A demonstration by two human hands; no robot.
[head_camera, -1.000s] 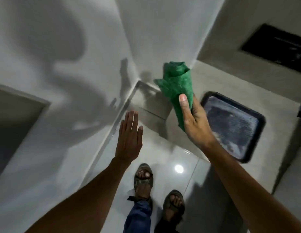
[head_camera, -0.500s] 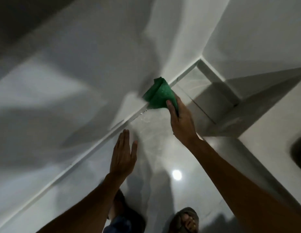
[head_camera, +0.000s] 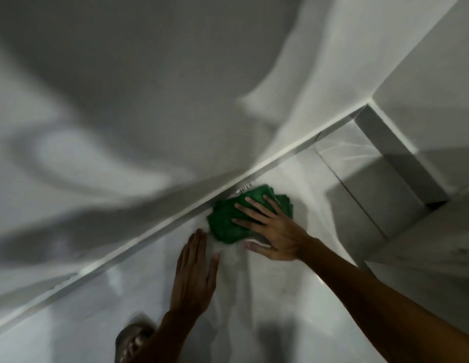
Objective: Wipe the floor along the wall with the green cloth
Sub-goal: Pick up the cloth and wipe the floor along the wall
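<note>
Wall [head_camera: 149, 87] fills upper left, pale grey with big soft shadows, frame blurred. White skirting strip [head_camera: 175, 218] runs diagonally along its base from lower left to upper right. Floor [head_camera: 280, 323] below it, glossy light tile, faint reflections, one grout line going off toward a corner at right. Boxy grey ledge or step [head_camera: 401, 163] at right, dark shadow under it; can't tell what it belongs to.

Right forearm comes in from lower right. Right hand [head_camera: 274, 229] palm-down, fingers spread flat on top of green cloth [head_camera: 228, 226], pressing it to the floor rather than pinching it; thumb off the cloth edge, on or just above the tile. Cloth is bunched and folded, lying on the floor with its far edge touching the skirting strip, right at the wall-floor join.

Left hand [head_camera: 195, 273] open, fingers together and straight, empty, just beside the cloth's near-left edge; fingertips very near the cloth, contact with cloth or floor can't tell.

Sandalled foot [head_camera: 132, 341] at bottom edge, partly hidden by the left forearm, blurred.
</note>
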